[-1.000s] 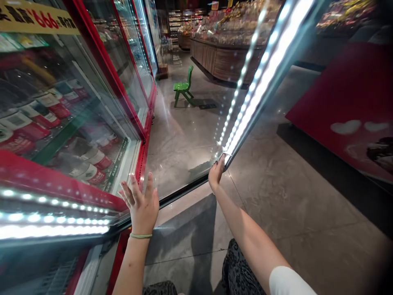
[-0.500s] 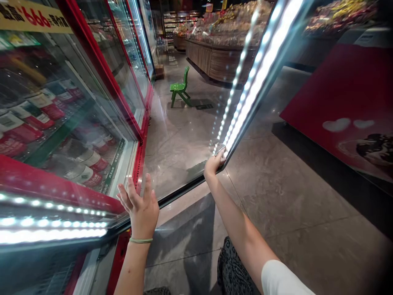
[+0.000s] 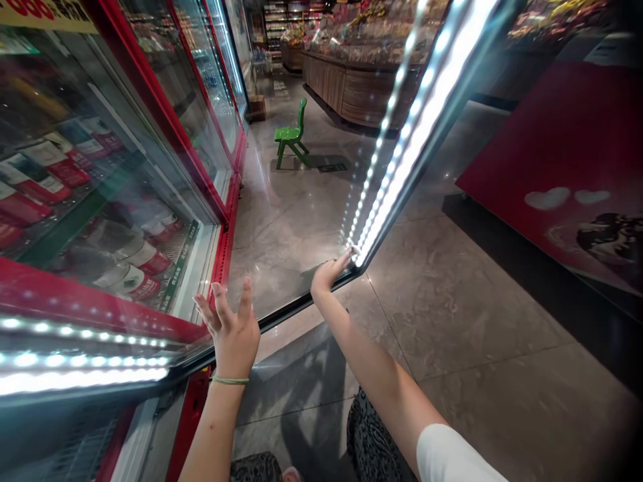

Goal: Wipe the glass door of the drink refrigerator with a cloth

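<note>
A cooler's glass door (image 3: 296,306) with a black edge stands swung out in front of me. A bright LED strip (image 3: 422,134) runs up its right side. My right hand (image 3: 331,273) lies at the lower right corner of the door, fingers stretched toward the base of the strip and touching there. My left hand (image 3: 235,335), a green band on its wrist, is raised with fingers spread over the black edge. It holds nothing; whether it touches the pane I cannot tell.
Bottles with red labels (image 3: 143,281) fill the red-framed cooler (image 3: 201,181) on the left. A small green chair (image 3: 291,134) stands on the floor beyond the door. Farther back is a wood-panelled display counter (image 3: 346,84). A red case (image 3: 547,174) borders the right side.
My right hand has slid slightly left along the door's corner, and its fingers look straighter. My left hand stays spread in nearly the same place. The view has shifted a little.
</note>
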`<control>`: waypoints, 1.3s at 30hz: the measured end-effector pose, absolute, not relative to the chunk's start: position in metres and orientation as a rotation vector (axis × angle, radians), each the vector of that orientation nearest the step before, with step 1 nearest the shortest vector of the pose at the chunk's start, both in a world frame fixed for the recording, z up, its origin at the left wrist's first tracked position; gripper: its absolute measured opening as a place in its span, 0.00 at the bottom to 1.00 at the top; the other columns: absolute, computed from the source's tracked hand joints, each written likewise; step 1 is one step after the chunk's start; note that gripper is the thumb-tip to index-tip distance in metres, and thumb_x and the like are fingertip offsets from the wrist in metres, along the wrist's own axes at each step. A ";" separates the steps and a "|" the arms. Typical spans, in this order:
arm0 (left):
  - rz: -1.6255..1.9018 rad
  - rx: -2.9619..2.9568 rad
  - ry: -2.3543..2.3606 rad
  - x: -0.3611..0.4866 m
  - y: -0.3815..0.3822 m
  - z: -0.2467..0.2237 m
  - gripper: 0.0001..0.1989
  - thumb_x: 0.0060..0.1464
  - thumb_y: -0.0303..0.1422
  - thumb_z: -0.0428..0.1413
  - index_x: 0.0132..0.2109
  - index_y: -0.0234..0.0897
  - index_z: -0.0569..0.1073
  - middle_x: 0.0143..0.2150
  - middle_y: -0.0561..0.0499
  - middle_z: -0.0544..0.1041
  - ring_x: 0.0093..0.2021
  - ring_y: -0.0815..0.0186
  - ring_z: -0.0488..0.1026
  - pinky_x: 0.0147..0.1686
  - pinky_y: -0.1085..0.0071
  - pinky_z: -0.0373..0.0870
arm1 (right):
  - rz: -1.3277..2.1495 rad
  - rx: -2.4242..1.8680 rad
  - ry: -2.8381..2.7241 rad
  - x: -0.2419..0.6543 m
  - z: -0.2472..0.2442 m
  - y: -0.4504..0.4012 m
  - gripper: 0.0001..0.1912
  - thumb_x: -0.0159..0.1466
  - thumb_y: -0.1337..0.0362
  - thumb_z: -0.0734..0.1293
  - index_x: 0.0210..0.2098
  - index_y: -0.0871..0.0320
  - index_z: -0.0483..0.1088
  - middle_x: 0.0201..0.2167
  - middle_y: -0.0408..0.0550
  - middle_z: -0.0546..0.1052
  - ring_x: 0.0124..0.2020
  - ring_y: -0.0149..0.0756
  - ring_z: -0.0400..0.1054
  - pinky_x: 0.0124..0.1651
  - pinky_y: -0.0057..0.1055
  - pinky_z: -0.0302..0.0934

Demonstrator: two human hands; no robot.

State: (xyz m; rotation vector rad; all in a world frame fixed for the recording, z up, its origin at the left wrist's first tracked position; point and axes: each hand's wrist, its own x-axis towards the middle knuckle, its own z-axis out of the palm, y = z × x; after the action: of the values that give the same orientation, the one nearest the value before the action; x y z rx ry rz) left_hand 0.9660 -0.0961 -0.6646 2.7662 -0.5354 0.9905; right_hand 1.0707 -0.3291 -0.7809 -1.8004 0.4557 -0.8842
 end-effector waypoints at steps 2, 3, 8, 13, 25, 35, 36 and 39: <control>0.984 2.760 -0.523 0.968 -0.097 -0.666 0.47 0.61 0.22 0.57 0.78 0.52 0.43 0.81 0.44 0.22 0.78 0.32 0.19 0.72 0.26 0.40 | -0.909 -1.925 0.385 1.063 -0.788 -0.306 0.35 0.72 0.68 0.50 0.78 0.58 0.44 0.78 0.61 0.50 0.80 0.49 0.34 0.77 0.62 0.42; 0.985 2.752 -0.512 0.969 -0.097 -0.667 0.48 0.61 0.22 0.57 0.78 0.53 0.43 0.81 0.44 0.23 0.78 0.32 0.20 0.71 0.25 0.41 | -0.886 -2.025 0.296 1.056 -0.794 -0.297 0.34 0.71 0.68 0.53 0.76 0.56 0.53 0.77 0.59 0.53 0.80 0.49 0.35 0.77 0.62 0.42; 0.973 2.726 -0.461 0.965 -0.096 -0.665 0.46 0.62 0.23 0.56 0.78 0.51 0.44 0.81 0.39 0.35 0.79 0.32 0.28 0.72 0.27 0.46 | -0.705 -2.342 -0.060 1.022 -0.837 -0.305 0.27 0.64 0.71 0.62 0.60 0.51 0.74 0.67 0.54 0.71 0.75 0.49 0.54 0.74 0.59 0.53; 0.963 2.735 -0.358 0.954 -0.086 -0.657 0.40 0.65 0.25 0.54 0.78 0.48 0.49 0.80 0.36 0.42 0.79 0.35 0.37 0.72 0.32 0.50 | -0.859 -2.101 0.436 1.038 -0.839 -0.364 0.35 0.69 0.71 0.51 0.75 0.64 0.50 0.74 0.68 0.56 0.77 0.50 0.48 0.73 0.55 0.53; 1.005 2.838 -0.342 0.946 -0.038 -0.658 0.41 0.64 0.19 0.51 0.78 0.48 0.49 0.80 0.37 0.46 0.80 0.43 0.40 0.75 0.42 0.53 | -0.979 -1.911 0.679 1.044 -0.811 -0.343 0.16 0.65 0.72 0.54 0.50 0.58 0.63 0.54 0.59 0.60 0.59 0.49 0.59 0.66 0.59 0.56; 0.908 2.883 -0.251 0.946 -0.021 -0.662 0.39 0.65 0.22 0.52 0.77 0.48 0.51 0.80 0.41 0.48 0.80 0.45 0.41 0.76 0.41 0.49 | -0.684 -2.186 -0.509 1.022 -0.799 -0.208 0.13 0.67 0.67 0.65 0.48 0.51 0.77 0.44 0.53 0.73 0.50 0.45 0.68 0.61 0.42 0.67; 0.920 2.888 -0.235 0.946 -0.018 -0.663 0.38 0.65 0.23 0.53 0.77 0.48 0.52 0.80 0.40 0.47 0.80 0.44 0.40 0.76 0.40 0.49 | -0.709 -2.192 -0.479 1.031 -0.796 -0.216 0.15 0.68 0.67 0.63 0.51 0.53 0.77 0.46 0.56 0.73 0.54 0.49 0.67 0.64 0.48 0.64; 0.963 2.897 -0.225 0.945 -0.012 -0.666 0.37 0.66 0.23 0.53 0.77 0.46 0.53 0.81 0.38 0.44 0.80 0.42 0.38 0.75 0.39 0.50 | -0.767 -2.267 -0.450 1.046 -0.794 -0.237 0.19 0.71 0.67 0.60 0.57 0.59 0.74 0.52 0.65 0.70 0.61 0.57 0.61 0.66 0.60 0.58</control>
State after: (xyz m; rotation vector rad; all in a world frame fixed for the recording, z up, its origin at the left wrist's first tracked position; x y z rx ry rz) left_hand 0.9453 -0.0116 -0.6662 2.8970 -0.2251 0.9634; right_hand 1.0459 -0.2370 -0.7942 -2.2665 -0.4497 -0.7674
